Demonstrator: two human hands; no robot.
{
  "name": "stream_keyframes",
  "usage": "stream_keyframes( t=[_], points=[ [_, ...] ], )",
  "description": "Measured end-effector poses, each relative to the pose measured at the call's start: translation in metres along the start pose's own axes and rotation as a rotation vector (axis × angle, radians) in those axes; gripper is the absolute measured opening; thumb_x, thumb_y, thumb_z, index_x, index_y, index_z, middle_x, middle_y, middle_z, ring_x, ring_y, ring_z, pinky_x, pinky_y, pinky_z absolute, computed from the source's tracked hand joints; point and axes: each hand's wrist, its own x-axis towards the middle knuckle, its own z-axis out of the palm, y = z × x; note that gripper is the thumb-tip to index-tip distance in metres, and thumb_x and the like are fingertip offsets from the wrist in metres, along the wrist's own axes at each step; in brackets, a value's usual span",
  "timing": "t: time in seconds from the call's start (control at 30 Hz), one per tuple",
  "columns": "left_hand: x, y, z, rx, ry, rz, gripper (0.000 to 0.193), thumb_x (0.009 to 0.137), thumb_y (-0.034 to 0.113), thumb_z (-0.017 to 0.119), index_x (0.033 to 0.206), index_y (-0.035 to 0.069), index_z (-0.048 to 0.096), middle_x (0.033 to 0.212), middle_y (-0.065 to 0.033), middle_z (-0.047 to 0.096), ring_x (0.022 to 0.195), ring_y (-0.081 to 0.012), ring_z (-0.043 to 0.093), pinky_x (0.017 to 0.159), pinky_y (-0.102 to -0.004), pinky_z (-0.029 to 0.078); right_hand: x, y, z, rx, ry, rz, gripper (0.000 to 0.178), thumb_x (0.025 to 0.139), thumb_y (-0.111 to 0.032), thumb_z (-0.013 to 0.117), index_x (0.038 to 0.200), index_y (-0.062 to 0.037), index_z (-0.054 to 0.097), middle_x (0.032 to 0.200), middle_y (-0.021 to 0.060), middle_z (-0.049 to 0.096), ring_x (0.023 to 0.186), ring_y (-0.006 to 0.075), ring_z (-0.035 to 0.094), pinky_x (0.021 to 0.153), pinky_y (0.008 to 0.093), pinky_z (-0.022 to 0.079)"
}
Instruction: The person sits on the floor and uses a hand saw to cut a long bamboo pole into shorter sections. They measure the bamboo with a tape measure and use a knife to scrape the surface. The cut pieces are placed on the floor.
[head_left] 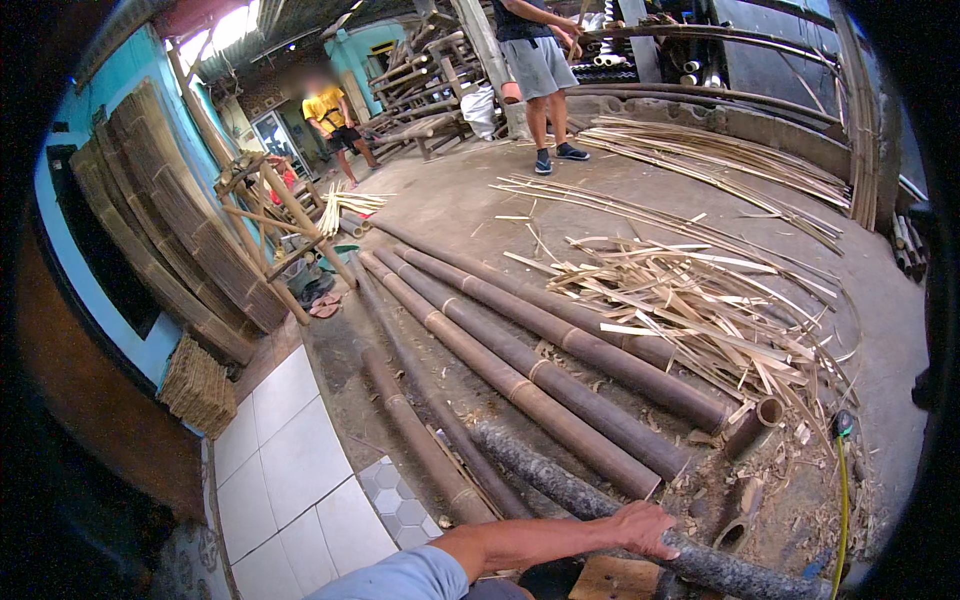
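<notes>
My left hand [642, 530] reaches across from the lower left and is closed over a dark, rough-surfaced bamboo pole [555, 480]. The pole lies slanting toward the lower right. Under my wrist is a flat piece of wood [615, 578]. Two short cut bamboo pieces lie just past the hand: a hollow offcut [738, 512] and another one [756, 428] farther off. At the right, a tape measure [843, 424] has its yellow blade drawn out toward the lower edge. My right hand is out of view.
Several long brown bamboo poles [520, 385] lie ahead on the floor. Beyond them are a heap of split strips [690, 310] and long slats [720, 165]. A person in grey shorts [540, 70] and one in a yellow shirt [328, 110] stand farther back. Woven panels [175, 215] lean at left.
</notes>
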Motion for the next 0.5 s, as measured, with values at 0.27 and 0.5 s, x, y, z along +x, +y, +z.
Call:
stream_keyframes(
  t=[0.27,0.5],
  points=[
    [0.004,0.005,0.004,-0.031,-0.044,-0.005,0.072,0.080,0.065,0.064,0.099,-0.004,0.066,0.089,-0.0294,0.069,0.089,-0.0469,0.067,0.080,-0.0554,0.053,-0.002,0.003,-0.001,0.000,0.002,0.032,0.056,0.094,-0.033,0.066,0.143,-0.0088,0.054,0.118,0.0195,0.067,0.103,0.0370,0.063,0.086,0.0457,0.049],
    [0.007,-0.001,0.014,-0.036,-0.012,0.004,0.071,0.078,0.064,0.066,0.096,-0.004,0.066,0.088,-0.0287,0.069,0.089,-0.0465,0.067,0.078,-0.0557,0.052,-0.004,0.006,-0.003,0.004,0.008,0.047,0.057,0.093,-0.033,0.066,0.143,-0.0086,0.054,0.120,0.0196,0.066,0.106,0.0373,0.061,0.088,0.0457,0.048]
  ],
)
